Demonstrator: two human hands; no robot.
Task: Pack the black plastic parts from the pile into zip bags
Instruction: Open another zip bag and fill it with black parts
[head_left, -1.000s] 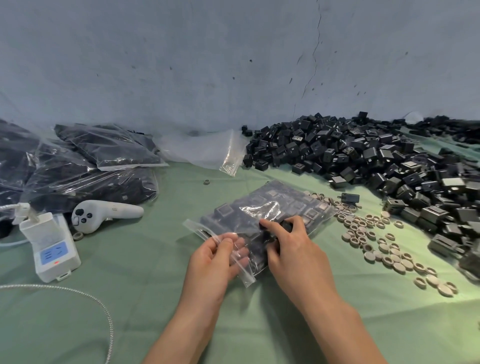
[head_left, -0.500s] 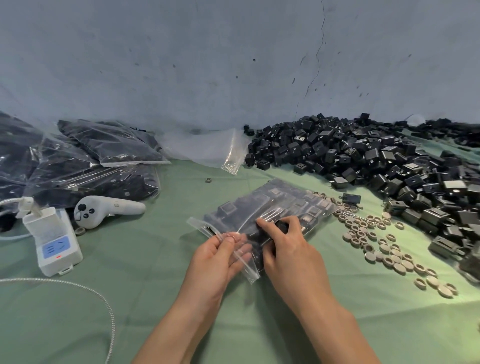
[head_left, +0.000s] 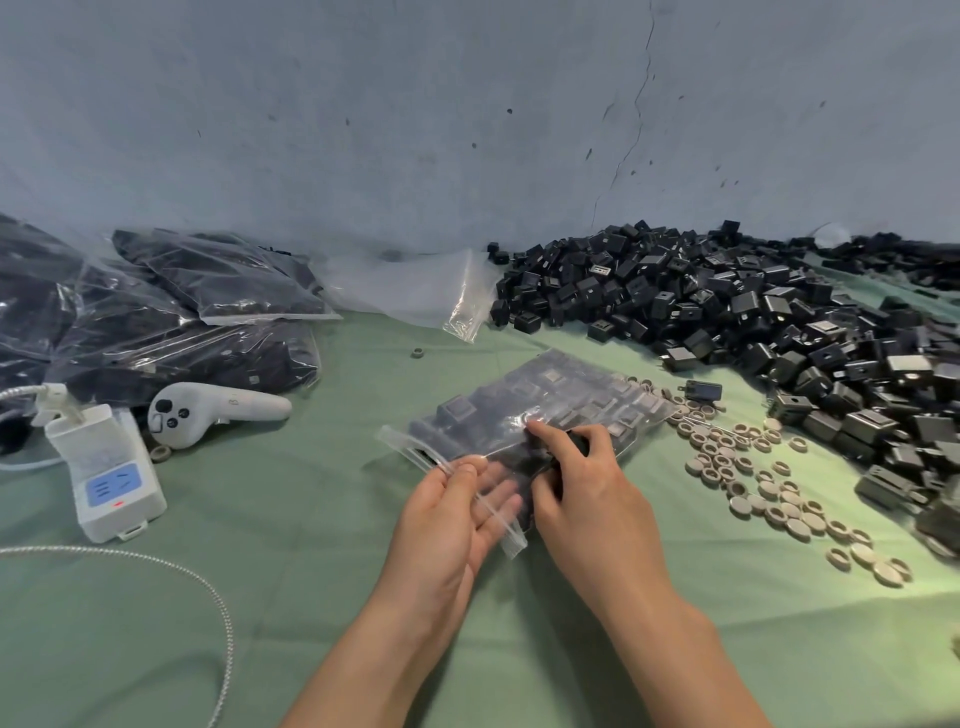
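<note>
1. The left hand pinches the open lip of the zip bag at frame centre.
2. The right hand grips a black part at the bag's mouth.
3. The partly filled bag lies on the green cloth.
4. The pile of black parts fills the right, with beige rings between the pile and the bag.
5. Filled bags sit at the left, with a white controller below them.

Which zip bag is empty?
The clear bag by the wall, between the stacked full bags and the loose pile. All others show black parts inside.
</note>
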